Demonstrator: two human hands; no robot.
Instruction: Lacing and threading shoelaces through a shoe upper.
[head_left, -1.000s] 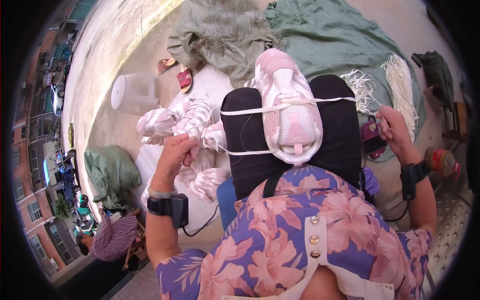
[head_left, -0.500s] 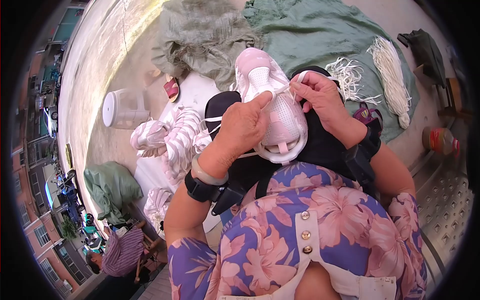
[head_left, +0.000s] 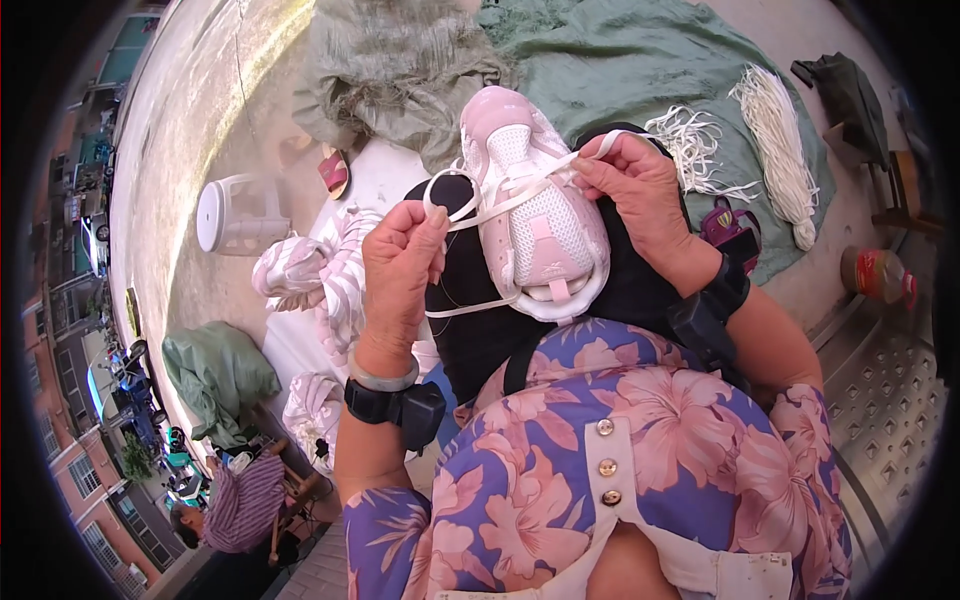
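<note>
Outdoors on concrete, left hand [head_left: 402, 262] and right hand [head_left: 637, 185] each grip white lace [head_left: 520, 192] across pink shoe [head_left: 540, 215].

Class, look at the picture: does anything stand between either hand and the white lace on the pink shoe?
Nothing visible. The left hand and right hand each pinch the white lace across the pink shoe.

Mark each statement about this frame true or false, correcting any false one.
1. Both hands hold a white lace. True: the left hand and the right hand each pinch the white lace.
2. The shoe is black. False: the shoe is pink and white.
3. A white plastic stool lies on its side. True.
4. The bundles of white laces lie on bare concrete. False: the lace bundles lie on a green cloth.
</note>
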